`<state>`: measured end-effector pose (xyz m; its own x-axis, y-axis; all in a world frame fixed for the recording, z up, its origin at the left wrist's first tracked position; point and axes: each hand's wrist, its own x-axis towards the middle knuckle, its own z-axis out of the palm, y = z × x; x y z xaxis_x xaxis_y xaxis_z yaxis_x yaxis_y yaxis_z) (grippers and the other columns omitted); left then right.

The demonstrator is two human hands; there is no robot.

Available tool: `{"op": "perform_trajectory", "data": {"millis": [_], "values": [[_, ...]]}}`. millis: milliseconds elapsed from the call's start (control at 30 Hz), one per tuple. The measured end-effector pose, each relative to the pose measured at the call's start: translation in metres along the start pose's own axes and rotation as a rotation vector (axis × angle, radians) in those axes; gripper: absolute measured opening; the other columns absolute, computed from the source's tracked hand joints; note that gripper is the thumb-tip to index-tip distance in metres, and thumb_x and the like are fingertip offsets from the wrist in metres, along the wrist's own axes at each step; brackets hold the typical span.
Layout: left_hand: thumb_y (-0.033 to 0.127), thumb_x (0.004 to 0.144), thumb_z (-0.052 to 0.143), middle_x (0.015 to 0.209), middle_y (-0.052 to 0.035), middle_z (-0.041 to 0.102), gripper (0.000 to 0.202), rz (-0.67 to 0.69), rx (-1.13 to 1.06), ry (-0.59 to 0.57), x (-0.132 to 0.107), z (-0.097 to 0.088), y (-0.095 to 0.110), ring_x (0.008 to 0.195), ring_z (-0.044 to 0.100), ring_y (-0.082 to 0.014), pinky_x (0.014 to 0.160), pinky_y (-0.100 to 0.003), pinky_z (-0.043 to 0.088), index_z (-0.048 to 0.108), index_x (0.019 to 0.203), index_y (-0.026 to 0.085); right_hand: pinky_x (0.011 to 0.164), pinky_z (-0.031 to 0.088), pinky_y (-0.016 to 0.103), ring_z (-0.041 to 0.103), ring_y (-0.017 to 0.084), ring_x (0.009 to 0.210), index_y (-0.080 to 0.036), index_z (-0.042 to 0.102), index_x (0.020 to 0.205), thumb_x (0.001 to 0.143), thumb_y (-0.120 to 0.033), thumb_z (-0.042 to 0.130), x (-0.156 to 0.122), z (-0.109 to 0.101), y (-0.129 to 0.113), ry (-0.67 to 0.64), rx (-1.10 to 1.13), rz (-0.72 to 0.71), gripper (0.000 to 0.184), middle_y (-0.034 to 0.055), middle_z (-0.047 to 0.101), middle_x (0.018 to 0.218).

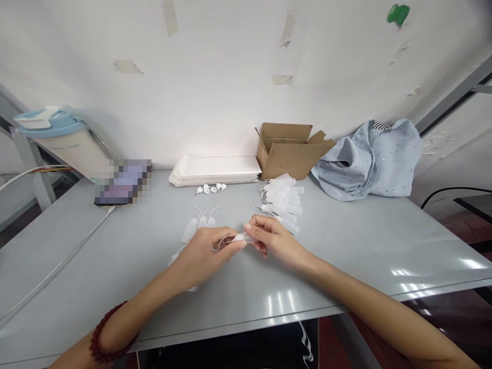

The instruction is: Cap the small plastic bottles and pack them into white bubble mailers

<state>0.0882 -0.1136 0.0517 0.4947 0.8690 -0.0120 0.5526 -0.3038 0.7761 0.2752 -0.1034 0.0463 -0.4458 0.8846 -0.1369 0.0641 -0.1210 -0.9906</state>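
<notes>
Both of my hands meet over the middle of the grey table [346,246]. My left hand [207,251] and my right hand [272,237] pinch the two ends of one small clear plastic bottle [242,238] held between them. Just behind my left hand lie a few more small clear bottles [200,224] with thin strings. A heap of the same bottles [284,200] sits behind my right hand. Several small white caps [211,188] lie farther back. A red bead bracelet [105,333] is on my left wrist.
An open cardboard box [290,149] stands at the back by the wall, a stack of white bags [215,170] to its left. A blue cloth bag [369,159] lies at the back right. A phone [123,182] with a white cable [65,256] is at the left.
</notes>
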Motion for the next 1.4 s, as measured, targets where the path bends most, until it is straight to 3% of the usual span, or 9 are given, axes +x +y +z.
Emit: {"op": "perform_trajectory", "data": {"millis": [167,433,567,633,767,967,1167,1267,1400], "values": [[0.041,0.088,0.047,0.064,0.0013,0.059,0.033,-0.107,-0.243,-0.073,-0.001,-0.010,0.006,0.058,0.057,-0.0127,0.057,-0.022,0.045,0.060,0.069,0.018,0.056,0.034,0.025,0.048,0.011,0.062,-0.019,0.055,0.077,0.090,-0.037,0.050,-0.004,0.003,0.001,0.025,-0.269,-0.203,0.022,-0.0022,0.054,0.068],[0.037,0.078,0.062,0.060,0.0005,0.062,0.022,-0.148,-0.368,-0.017,0.005,-0.012,0.003,0.060,0.059,-0.0140,0.060,-0.024,0.050,0.070,0.078,0.017,0.058,0.036,0.025,0.052,0.013,0.067,-0.020,0.056,0.081,0.091,-0.034,0.049,-0.003,0.001,-0.002,0.029,-0.376,-0.247,0.019,-0.0007,0.060,0.074],[0.040,0.073,0.068,0.068,-0.0005,0.066,0.031,-0.210,-0.372,0.146,0.010,-0.028,-0.009,0.061,0.061,-0.0144,0.060,-0.025,0.051,0.069,0.093,0.017,0.052,0.038,0.024,0.051,0.012,0.059,-0.020,0.057,0.085,0.092,-0.038,0.044,0.003,-0.012,-0.003,0.257,-0.589,-0.307,0.024,-0.0009,0.058,0.068],[0.043,0.076,0.065,0.069,-0.0018,0.067,0.032,-0.235,-0.325,0.276,0.012,-0.041,-0.020,0.062,0.062,-0.0151,0.061,-0.026,0.051,0.069,0.094,0.016,0.054,0.040,0.025,0.054,0.014,0.064,-0.020,0.055,0.091,0.092,-0.040,0.043,0.007,-0.024,-0.003,0.389,-0.657,-0.339,0.023,0.0019,0.061,0.078],[0.042,0.078,0.056,0.077,-0.0061,0.071,0.032,-0.294,0.082,0.485,0.017,-0.063,-0.048,0.069,0.065,-0.0205,0.070,-0.033,0.052,0.069,0.090,0.015,0.066,0.043,0.032,0.056,0.021,0.083,-0.020,0.049,0.102,0.091,-0.039,0.044,0.018,-0.052,-0.002,0.624,-0.791,-0.390,0.022,0.0095,0.061,0.103],[0.034,0.080,0.047,0.110,-0.0103,0.065,0.032,-0.187,0.253,0.483,0.031,-0.063,-0.078,0.103,0.058,-0.0262,0.084,-0.036,0.049,0.066,0.098,0.016,0.082,0.038,0.048,0.047,0.033,0.099,-0.014,0.049,0.103,0.085,-0.026,0.045,0.025,-0.076,0.001,0.762,-1.055,-0.418,0.021,0.0182,0.056,0.105],[0.027,0.081,0.040,0.133,-0.0073,0.051,0.039,-0.108,0.338,0.392,0.045,-0.058,-0.094,0.124,0.040,-0.0283,0.100,-0.042,0.039,0.062,0.112,0.018,0.088,0.038,0.049,0.041,0.034,0.111,-0.015,0.047,0.111,0.087,-0.024,0.047,0.019,-0.048,0.004,0.670,-1.179,-0.508,0.026,0.0191,0.048,0.117],[0.025,0.080,0.037,0.136,-0.0048,0.049,0.043,-0.110,0.361,0.359,0.051,-0.058,-0.100,0.128,0.034,-0.0282,0.106,-0.045,0.031,0.061,0.115,0.020,0.089,0.040,0.047,0.043,0.031,0.110,-0.013,0.046,0.114,0.090,-0.022,0.045,0.013,-0.022,0.010,0.472,-1.235,-0.633,0.026,0.0197,0.048,0.118],[0.024,0.081,0.035,0.135,-0.0057,0.051,0.048,-0.126,0.375,0.326,0.054,-0.057,-0.103,0.129,0.033,-0.0283,0.109,-0.046,0.026,0.058,0.122,0.018,0.089,0.041,0.047,0.042,0.030,0.112,-0.014,0.049,0.118,0.093,-0.029,0.043,0.006,0.006,0.018,0.117,-1.302,-0.647,0.030,0.0186,0.048,0.125]]}}
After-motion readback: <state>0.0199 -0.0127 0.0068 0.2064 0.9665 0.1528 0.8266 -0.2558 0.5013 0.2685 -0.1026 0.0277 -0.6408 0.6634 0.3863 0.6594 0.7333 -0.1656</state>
